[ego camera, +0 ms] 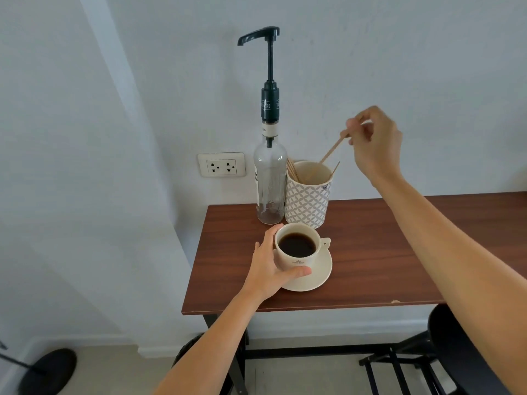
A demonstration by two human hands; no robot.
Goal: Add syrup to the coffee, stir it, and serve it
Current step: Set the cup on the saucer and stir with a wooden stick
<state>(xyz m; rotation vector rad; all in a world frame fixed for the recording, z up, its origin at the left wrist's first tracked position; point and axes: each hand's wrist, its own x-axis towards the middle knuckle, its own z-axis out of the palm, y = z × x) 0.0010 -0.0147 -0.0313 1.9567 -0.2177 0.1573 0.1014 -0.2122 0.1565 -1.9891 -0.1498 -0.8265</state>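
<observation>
Two hands work here: the right hand (373, 141) pinches a wooden stir stick (332, 149) in its fingers above the patterned cup (308, 201); the left hand (269, 266) wraps the coffee cup (296, 246) on its saucer (320, 273). A pump syrup bottle (270, 178) stands just behind on the brown surface (385, 252).

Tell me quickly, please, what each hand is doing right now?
Left hand: closed around the coffee cup.
Right hand: pinching a wooden stirrer.

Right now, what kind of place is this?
Probably a small home or café coffee corner: a clear glass syrup bottle with a black pump, a patterned cup of wooden stir sticks, and a cream coffee cup on a brown wooden table.
</observation>
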